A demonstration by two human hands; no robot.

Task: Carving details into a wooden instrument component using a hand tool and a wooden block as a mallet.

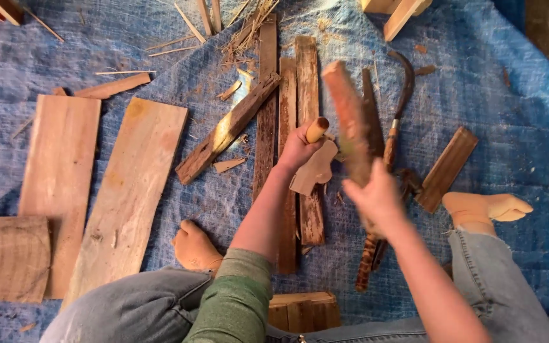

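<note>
My left hand [297, 149] is wrapped around one tan wooden handle [316, 129], and my right hand [376, 197] is closed on one blurry reddish wood strip [347, 121], over the blue tarp [509, 95]. Two wide planks [128, 190] on my left, one sickle [401, 95] ahead.

green sleeve (rolled up), grey jeans, bare feet

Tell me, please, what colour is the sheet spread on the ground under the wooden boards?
The tarpaulin is blue, with a woven texture; the head view shows it.
</note>
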